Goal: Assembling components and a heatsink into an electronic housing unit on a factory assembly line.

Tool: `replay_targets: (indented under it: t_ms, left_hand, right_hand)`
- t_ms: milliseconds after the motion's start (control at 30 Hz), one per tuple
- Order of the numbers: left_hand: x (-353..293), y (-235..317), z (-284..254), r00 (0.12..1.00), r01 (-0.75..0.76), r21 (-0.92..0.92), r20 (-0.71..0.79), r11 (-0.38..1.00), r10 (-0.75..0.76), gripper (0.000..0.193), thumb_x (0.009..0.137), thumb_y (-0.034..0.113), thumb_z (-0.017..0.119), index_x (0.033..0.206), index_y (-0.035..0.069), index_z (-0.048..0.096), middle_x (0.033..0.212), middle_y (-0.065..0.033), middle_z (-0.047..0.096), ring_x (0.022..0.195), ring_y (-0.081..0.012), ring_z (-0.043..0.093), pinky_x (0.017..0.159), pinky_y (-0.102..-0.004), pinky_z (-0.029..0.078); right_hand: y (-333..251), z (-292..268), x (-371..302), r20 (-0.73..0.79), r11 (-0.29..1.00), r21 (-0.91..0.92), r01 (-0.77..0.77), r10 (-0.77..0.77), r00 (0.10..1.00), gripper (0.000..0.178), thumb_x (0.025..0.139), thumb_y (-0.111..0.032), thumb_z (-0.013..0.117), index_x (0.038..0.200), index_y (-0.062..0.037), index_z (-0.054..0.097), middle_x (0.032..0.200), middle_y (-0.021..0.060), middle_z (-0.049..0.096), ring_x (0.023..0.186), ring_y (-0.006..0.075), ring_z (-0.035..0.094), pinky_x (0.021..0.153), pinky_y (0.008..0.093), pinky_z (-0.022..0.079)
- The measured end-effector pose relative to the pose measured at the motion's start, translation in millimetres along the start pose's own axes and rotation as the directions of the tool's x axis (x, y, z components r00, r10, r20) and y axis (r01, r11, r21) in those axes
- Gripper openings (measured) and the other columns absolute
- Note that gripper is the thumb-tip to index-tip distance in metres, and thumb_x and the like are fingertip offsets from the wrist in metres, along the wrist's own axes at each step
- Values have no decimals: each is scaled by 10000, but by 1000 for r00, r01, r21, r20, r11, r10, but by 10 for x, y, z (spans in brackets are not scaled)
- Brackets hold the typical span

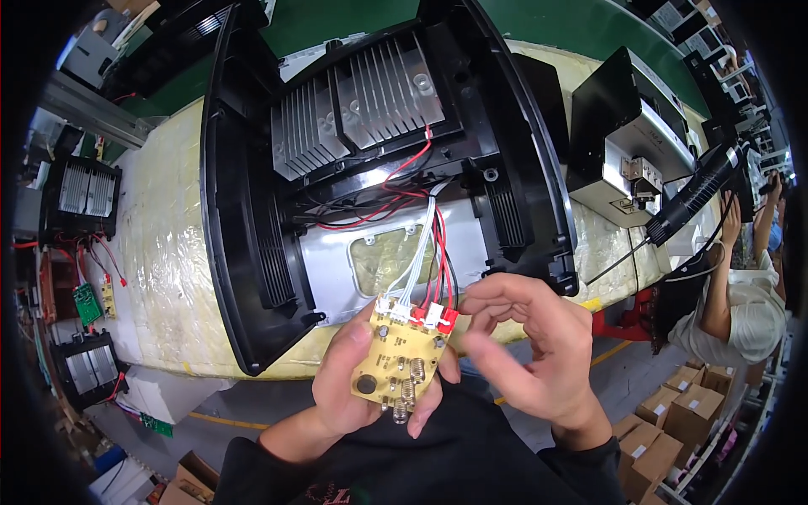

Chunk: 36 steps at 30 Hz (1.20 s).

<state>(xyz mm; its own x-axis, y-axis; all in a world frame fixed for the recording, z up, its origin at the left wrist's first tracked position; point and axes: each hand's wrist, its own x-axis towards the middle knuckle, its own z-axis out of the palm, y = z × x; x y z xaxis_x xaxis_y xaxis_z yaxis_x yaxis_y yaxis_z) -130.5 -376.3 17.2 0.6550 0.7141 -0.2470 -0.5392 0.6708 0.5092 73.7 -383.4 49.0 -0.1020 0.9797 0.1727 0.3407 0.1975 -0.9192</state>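
A yellow circuit board (391, 362) with coil springs on its lower part rests in my left hand (343, 374), thumb along its left side and fingers beneath. White and red connectors (421, 315) sit along its upper edge. From them white, red and black wires (433, 244) run up into a large black plastic housing (244, 202). Just right of the connectors is my right hand (539, 349), its fingers curved and apart, with nothing seen between them. Inside the housing are finned metal heat sinks (379, 93) and a silvery plate (337, 278) with a cut-out.
The housing lies on a bench wrapped in pale plastic film (168, 185). To its right are a black and silver box (627, 143) and a black power screwdriver (690, 202). Smaller heat-sink units (84, 198) stand at left. A co-worker's arm (724, 278) and cardboard boxes (690, 404) are at right.
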Motion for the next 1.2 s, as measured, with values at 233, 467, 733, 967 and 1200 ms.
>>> replay_targets:
  t_ms: [233,467,733,967,1200]
  left_hand:
    - [-17,-73,-216,1000,-28,65,9,997,27,698,1022,521,371,1419,-52,351,959,-309,628,513,-260,592,392,-304,466]
    - [12,-10,-225,998,-54,184,-6,981,56,696,1015,501,399,1379,-92,388,943,-276,636,585,-231,605,456,-289,469]
    - [-17,-52,-233,991,-112,328,-29,938,129,621,1027,492,378,1269,-70,480,986,-222,660,747,-194,637,594,-274,510]
    - [-8,-119,-174,971,-203,359,-48,911,235,557,1025,479,390,1211,-43,452,912,-293,641,608,-240,614,456,-282,479]
    - [-19,-92,-257,976,-217,322,38,922,216,501,1056,419,377,1212,-49,461,1025,-237,659,868,-230,682,675,-317,565]
  right_hand:
    - [159,262,-11,75,839,413,-354,356,931,161,1033,-105,551,1027,53,587,757,40,609,575,56,531,522,214,422]
    - [205,377,-9,72,733,589,-339,371,926,179,1031,-142,578,944,10,546,700,35,591,516,62,516,477,224,401]
    - [164,408,-12,8,730,623,-280,353,936,163,1032,-120,560,943,12,527,722,59,597,510,85,545,487,222,434]
    - [229,371,-49,44,734,624,-266,308,951,139,1008,-96,595,940,10,534,783,62,596,552,98,585,498,232,459]
    - [283,359,-88,54,734,616,-286,323,945,121,995,-84,616,962,25,574,817,85,630,590,116,626,545,240,492]
